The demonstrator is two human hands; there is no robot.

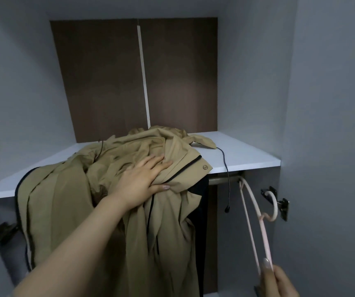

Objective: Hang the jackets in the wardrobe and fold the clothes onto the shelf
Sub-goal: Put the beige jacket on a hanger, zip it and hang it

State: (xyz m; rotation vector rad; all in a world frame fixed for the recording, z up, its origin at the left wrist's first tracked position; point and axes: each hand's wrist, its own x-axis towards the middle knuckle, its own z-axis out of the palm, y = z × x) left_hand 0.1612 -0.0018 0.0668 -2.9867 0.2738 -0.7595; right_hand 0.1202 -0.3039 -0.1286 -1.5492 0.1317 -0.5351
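**Tan jacket on the wardrobe shelf**

Inside the grey wardrobe, the white shelf (247,155) carries a crumpled tan fabric jacket (129,159), half hanging off. The left hand (144,179) presses it, fingers spread; the right hand (279,281) pinches a pink plastic hanger (264,239) alongside.

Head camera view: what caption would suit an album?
Left hand presses a khaki jacket heaped on the white wardrobe shelf while right hand holds a pink plastic hanger.

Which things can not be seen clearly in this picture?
- Head view: the rail is mostly hidden by the shelf and the khaki jacket.
- The dark garment is largely covered by the jacket.
- The right hand, gripping the pink hanger, is cut off by the bottom edge.
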